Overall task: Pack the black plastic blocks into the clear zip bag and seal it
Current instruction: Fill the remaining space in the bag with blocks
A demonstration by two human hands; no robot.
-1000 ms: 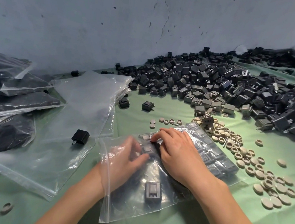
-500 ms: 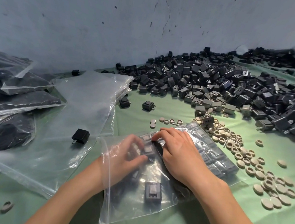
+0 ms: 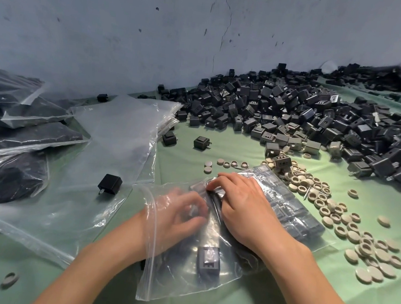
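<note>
The clear zip bag (image 3: 179,284) lies flat on the green table in front of me, its open mouth toward my left. Rows of black plastic blocks (image 3: 295,212) fill its far right part, and one loose block (image 3: 208,261) lies near its front. My left hand (image 3: 175,214) is inside the bag, seen blurred through the plastic with fingers curled by the rows; whether it holds a block is unclear. My right hand (image 3: 245,207) presses on top of the bag over the blocks, fingertips pinching the plastic.
A large pile of black blocks (image 3: 299,113) runs along the wall at the back right. Beige round caps (image 3: 359,240) are scattered right of the bag. A stack of empty bags (image 3: 122,128) with one block (image 3: 110,184) on it lies left; filled bags (image 3: 21,136) sit far left.
My left hand has curled its fingers and pulled back a little inside the bag. My right hand stays pressed on top in nearly the same place.
</note>
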